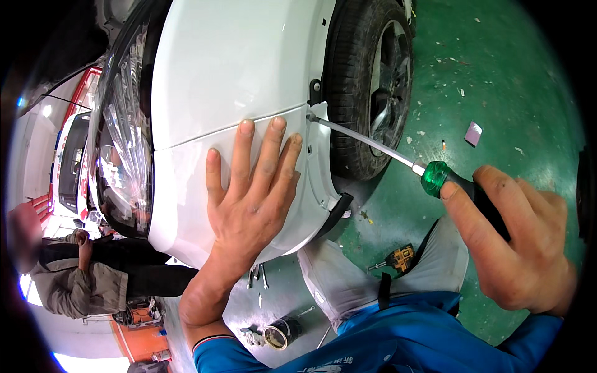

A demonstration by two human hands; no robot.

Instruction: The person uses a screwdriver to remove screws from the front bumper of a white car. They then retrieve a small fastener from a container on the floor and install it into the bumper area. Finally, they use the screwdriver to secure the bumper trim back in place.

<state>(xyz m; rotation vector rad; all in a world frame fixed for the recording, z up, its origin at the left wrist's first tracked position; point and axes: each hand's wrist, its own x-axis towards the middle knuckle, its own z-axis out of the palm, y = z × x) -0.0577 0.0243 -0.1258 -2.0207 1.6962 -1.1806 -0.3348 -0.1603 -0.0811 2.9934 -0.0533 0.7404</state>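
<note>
My left hand (252, 196) lies with fingers apart on the white car bumper (180, 217), its fingertips just below the seam with the white fender (236, 62). My right hand (516, 242) grips a long screwdriver (435, 178) with a green and black handle. The shaft's tip is at the seam's end beside the wheel arch, near a black bracket with a bolt (316, 91); whether it is inserted I cannot tell. The black tire (345, 118) is right beside it, and the clear headlamp (124, 155) borders the panels on the left.
A co-worker (81, 280) in a grey jacket is at the lower left. On the green floor (472, 68) are a yellow drill (399, 258) by my leg, wrenches (263, 276), a metal can (280, 336) and small scraps. Another vehicle (74, 155) stands at the far left.
</note>
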